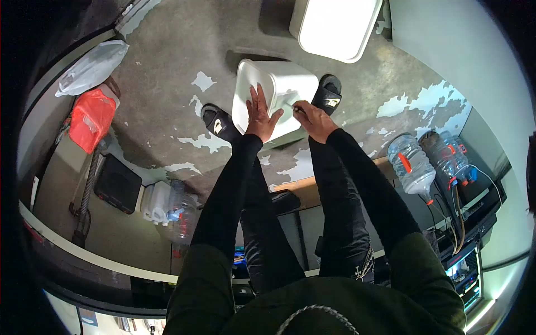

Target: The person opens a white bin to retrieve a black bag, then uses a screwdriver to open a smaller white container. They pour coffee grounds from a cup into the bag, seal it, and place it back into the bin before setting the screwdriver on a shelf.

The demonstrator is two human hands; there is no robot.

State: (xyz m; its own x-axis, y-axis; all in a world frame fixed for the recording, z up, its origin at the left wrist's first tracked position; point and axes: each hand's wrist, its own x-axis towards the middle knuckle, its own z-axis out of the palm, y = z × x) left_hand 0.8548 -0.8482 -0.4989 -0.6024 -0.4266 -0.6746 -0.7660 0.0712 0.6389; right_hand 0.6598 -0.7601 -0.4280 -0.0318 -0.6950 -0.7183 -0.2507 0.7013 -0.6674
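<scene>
A white plastic bin (287, 72) lies on its side on the floor between my feet. My left hand (261, 118) rests on it near its rim, fingers spread. My right hand (315, 120) is at the bin's right side, fingers pinched together around something small that I cannot make out. A pale greenish patch shows on the bin's side near those fingertips. Black sandals (221, 122) are on both feet, one at each side of the bin.
Another white bin (340, 28) stands ahead. To the right are large water bottles (410, 162) and cables. On the left are a red bag (92, 120), a white plastic bag (95, 67), a black case (118, 183) and clear jugs (159, 202).
</scene>
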